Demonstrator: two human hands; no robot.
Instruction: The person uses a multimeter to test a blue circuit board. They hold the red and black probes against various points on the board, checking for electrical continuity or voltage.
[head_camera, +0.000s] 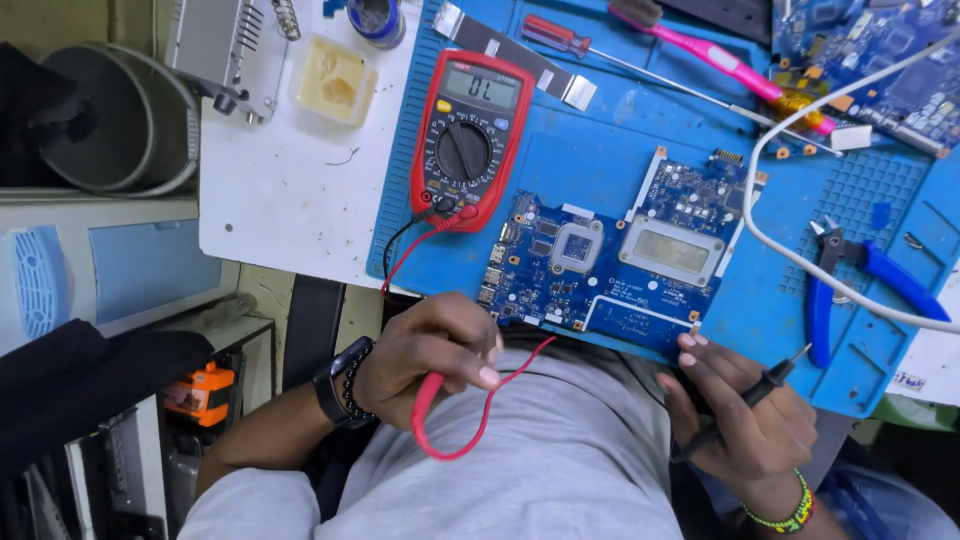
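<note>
left hand (432, 345) pinching red probe (428, 392) near bench edge, right hand (745, 415) gripping black probe (760, 388) tip pointing far-right, blue circuit board (610, 255) on blue mat (600, 150) between hands, red multimeter (470, 135) far-left of board, blue cutters (850, 275) right

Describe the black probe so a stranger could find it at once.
Start at the blue work mat and go to its near edge, below the blue circuit board. There the right hand grips the black probe, a thin dark pen-like rod with a metal tip aimed at the blue-handled cutters. The left hand holds its red twin.
</note>
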